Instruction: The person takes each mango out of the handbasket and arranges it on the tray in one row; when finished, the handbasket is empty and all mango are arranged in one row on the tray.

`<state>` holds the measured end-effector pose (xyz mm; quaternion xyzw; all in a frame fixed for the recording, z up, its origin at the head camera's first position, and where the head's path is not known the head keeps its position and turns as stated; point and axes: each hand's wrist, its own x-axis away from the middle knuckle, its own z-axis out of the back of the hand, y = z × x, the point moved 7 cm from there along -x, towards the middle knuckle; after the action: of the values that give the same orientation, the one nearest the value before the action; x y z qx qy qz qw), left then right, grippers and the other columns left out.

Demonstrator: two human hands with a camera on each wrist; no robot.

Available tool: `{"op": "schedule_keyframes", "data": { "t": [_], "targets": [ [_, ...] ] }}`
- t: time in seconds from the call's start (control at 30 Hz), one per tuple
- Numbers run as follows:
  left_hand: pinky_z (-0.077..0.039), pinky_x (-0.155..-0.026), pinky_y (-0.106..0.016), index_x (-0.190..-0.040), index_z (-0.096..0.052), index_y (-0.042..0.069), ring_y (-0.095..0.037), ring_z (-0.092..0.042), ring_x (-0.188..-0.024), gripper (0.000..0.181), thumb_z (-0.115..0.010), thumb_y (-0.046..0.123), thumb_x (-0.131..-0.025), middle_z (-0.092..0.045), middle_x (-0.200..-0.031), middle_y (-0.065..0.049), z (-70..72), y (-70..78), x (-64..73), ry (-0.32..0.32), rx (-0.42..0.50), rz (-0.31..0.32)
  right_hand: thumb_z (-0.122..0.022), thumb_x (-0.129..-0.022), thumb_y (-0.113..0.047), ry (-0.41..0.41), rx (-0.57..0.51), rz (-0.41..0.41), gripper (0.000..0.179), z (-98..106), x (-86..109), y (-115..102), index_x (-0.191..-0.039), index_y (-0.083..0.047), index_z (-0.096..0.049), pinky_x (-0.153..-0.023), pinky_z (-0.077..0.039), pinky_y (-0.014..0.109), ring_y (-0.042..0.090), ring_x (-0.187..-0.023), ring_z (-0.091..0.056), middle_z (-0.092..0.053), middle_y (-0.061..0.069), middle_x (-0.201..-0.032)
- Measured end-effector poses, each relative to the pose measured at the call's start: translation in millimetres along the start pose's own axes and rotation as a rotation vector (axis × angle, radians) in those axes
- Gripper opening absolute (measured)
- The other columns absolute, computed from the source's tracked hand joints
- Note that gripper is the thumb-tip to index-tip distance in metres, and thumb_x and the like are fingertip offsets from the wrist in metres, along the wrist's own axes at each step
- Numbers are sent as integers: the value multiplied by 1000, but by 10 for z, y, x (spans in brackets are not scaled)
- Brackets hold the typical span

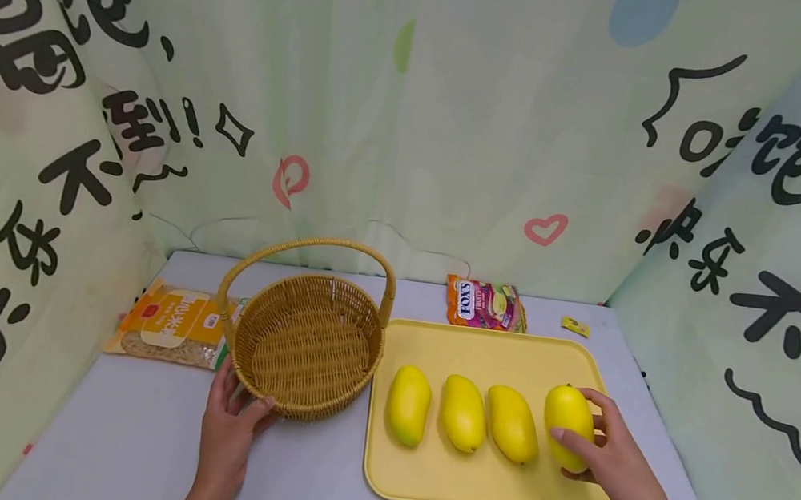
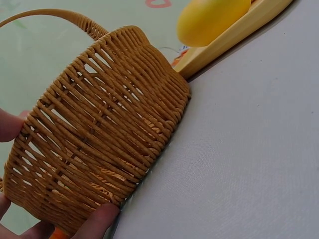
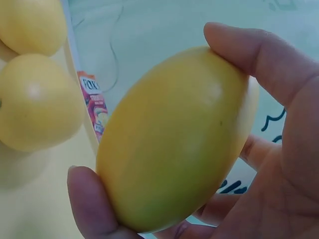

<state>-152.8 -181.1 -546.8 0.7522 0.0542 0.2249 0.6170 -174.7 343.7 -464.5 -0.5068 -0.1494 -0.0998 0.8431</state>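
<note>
My left hand (image 1: pixel 231 427) grips the near left side of a round wicker basket (image 1: pixel 311 346), thumb at the rim. In the left wrist view, fingertips (image 2: pixel 99 219) touch the low part of the basket's woven wall (image 2: pixel 99 129). The basket's handle arches up, and nothing lies inside. My right hand (image 1: pixel 606 451) holds a yellow mango (image 1: pixel 568 419) over the right part of a yellow tray (image 1: pixel 451 480). Thumb and fingers stand around this mango (image 3: pixel 174 139) in the right wrist view. Three more mangoes (image 1: pixel 463 414) lie in a row on the tray, left of my right hand.
Left of the basket lies an orange and clear bag of grain (image 1: pixel 176 325). A Fox's candy bag (image 1: pixel 485 304) lies behind the tray, with a small yellow packet (image 1: pixel 575 326) to its right. Printed curtains (image 1: pixel 456 126) enclose the white table (image 1: pixel 123 424) at back and sides.
</note>
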Motion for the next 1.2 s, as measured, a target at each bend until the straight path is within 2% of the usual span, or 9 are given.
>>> {"op": "schedule_keyframes", "data": {
  "t": [0.17, 0.47, 0.67, 0.87, 1.0, 1.2],
  "targets": [
    [-62, -95, -32, -167, -9, 50, -31, -38, -152, 107, -66, -4, -95, -14, -178, -1, 0, -1, -6, 2, -5, 8, -68, -103, -39, 13, 20, -38, 93, 65, -87, 62, -166, -13, -5, -78, -68, 40, 32, -108, -59, -30, 33, -150],
    [-63, -89, -27, -167, -11, 51, -29, -39, -151, 107, -66, -5, -94, -16, -178, 0, 22, -7, 9, 6, 10, 14, -67, -101, -51, 17, 19, -95, 98, 28, -260, 253, -168, -13, -5, -74, -68, 42, 30, -100, -63, -33, 32, -143],
    [-63, -89, -27, -167, -10, 51, -29, -40, -151, 107, -66, -5, -95, -15, -178, 1, 8, -20, -7, -5, 13, 4, -65, -98, -62, 27, 82, -131, 106, 54, -343, 378, -168, -11, -5, -72, -67, 39, 28, -96, -62, -39, 35, -141],
    [-63, -89, -27, -167, -10, 51, -29, -40, -151, 107, -66, -6, -95, -15, -178, 1, 5, -15, -7, -8, 12, -2, -63, -95, -71, 35, 155, -147, 111, 59, -406, 408, -168, -10, -6, -71, -67, 38, 33, -102, -61, -35, 40, -148],
    [-63, -89, -27, -167, -10, 50, -29, -39, -151, 107, -65, -6, -95, -15, -178, 0, 2, -3, 3, -6, 8, -6, -61, -95, -73, 42, 208, -167, 110, 50, -436, 416, -168, -10, -7, -68, -66, 38, 37, -104, -59, -31, 40, -152],
    [-63, -89, -28, -167, -13, 49, -29, -40, -150, 106, -65, -7, -94, -17, -177, -1, -1, 6, 14, 6, 5, -6, -60, -96, -71, 49, 256, -182, 107, 22, -451, 421, -167, -9, -10, -65, -65, 36, 34, -97, -60, -33, 39, -151]
  ]
}}
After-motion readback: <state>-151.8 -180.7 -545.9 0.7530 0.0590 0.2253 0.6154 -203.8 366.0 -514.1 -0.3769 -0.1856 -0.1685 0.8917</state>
